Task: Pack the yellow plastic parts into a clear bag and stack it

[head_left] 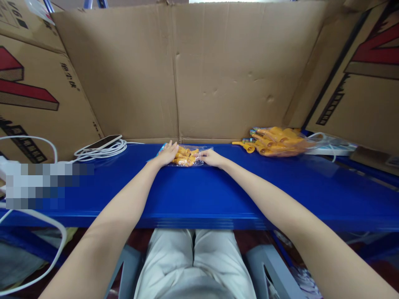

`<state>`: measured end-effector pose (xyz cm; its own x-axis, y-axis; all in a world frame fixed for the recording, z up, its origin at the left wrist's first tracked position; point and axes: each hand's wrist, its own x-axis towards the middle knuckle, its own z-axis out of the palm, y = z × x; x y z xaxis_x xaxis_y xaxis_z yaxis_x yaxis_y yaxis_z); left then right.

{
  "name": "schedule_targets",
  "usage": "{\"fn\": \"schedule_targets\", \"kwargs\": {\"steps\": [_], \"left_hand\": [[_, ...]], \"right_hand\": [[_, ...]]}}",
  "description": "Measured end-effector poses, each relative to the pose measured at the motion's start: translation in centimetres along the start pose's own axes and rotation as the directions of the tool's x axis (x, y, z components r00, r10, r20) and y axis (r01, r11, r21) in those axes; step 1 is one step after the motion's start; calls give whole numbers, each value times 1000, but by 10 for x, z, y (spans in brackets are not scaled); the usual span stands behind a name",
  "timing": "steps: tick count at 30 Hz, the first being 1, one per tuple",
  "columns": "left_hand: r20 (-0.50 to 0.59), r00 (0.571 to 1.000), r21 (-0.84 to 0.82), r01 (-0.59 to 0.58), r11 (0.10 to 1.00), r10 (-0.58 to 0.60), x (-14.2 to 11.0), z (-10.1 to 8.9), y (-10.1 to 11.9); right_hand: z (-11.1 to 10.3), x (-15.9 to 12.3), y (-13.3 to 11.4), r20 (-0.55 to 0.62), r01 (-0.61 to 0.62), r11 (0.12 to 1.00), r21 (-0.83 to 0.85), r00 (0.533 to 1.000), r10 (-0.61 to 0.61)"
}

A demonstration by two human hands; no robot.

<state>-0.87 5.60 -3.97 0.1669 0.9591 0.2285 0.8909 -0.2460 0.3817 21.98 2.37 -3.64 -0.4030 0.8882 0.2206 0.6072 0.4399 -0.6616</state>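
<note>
A small clear plastic bag (pixel 187 156) filled with several orange plastic pieces lies on the blue table (pixel 199 195), near the cardboard back wall. My left hand (pixel 168 153) rests flat on the bag's left end, fingers stretched out. My right hand (pixel 211 158) is at the bag's right end, fingers closed on its edge. Both arms reach straight forward over the table.
A larger pile of orange pieces in clear bags (pixel 274 142) lies at the back right, with a white power strip (pixel 330 148) beside it. A phone (pixel 104 142) sits on coiled white cables (pixel 99 151) at the back left. Cardboard walls (pixel 199 70) enclose the table.
</note>
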Motion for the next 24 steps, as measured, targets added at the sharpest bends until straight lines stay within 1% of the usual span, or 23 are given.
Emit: {"fn": "schedule_targets", "kwargs": {"steps": [1, 3, 5, 7, 8, 9, 10, 11, 13, 14, 15, 16, 17, 18, 19, 21, 24], "left_hand": [[11, 1000, -5, 26, 1000, -26, -1, -1, 1], [34, 999, -2, 43, 999, -43, -5, -3, 5], [52, 997, 9, 54, 999, -54, -9, -6, 10], [54, 996, 23, 65, 998, -67, -12, -7, 13], [51, 996, 29, 71, 997, -73, -13, -8, 14], [49, 996, 33, 78, 996, -79, -13, -8, 15], [50, 995, 34, 84, 996, -86, -13, -8, 16], [54, 994, 33, 90, 995, -91, -13, -8, 16], [61, 994, 26, 92, 995, -94, -12, -8, 15], [64, 994, 23, 91, 996, -93, -11, -8, 14], [67, 994, 21, 88, 996, -89, -11, -8, 14], [69, 994, 19, 83, 996, -84, -10, -8, 13], [71, 994, 19, 76, 997, -78, -9, -8, 12], [71, 995, 20, 71, 997, -72, -8, -8, 12], [70, 995, 23, 66, 998, -68, -7, -7, 11], [65, 996, 27, 58, 998, -59, -5, -6, 10], [62, 997, 30, 53, 998, -55, -4, -4, 6]], "right_hand": [[1, 1, -1, 0, -16, 1000, 5, 1000, 16], [0, 3, -2, -5, -14, 1000, 20, 1000, 14], [-8, 4, -2, -47, -11, 999, 34, 999, 13], [-24, 4, 1, -169, -42, 999, 30, 985, 46], [-36, 3, 5, -255, -75, 997, 14, 964, 77], [-48, 1, 10, -369, -124, 992, -12, 923, 111], [-60, -3, 18, -458, -179, 983, -48, 879, 137], [-72, -7, 26, -547, -249, 964, -92, 822, 160], [-92, -19, 46, -675, -379, 904, -200, 722, 153], [-98, -25, 57, -702, -437, 866, -243, 695, 154], [-102, -31, 66, -711, -495, 823, -279, 683, 170], [-104, -37, 75, -699, -551, 773, -315, 685, 204], [-105, -41, 82, -656, -596, 719, -357, 708, 262], [-104, -45, 86, -599, -620, 670, -409, 736, 316], [-102, -46, 88, -547, -633, 629, -451, 753, 365], [-100, -47, 87, -479, -644, 587, -491, 763, 435], [-97, -41, 75, -464, -654, 577, -488, 755, 463]]}}
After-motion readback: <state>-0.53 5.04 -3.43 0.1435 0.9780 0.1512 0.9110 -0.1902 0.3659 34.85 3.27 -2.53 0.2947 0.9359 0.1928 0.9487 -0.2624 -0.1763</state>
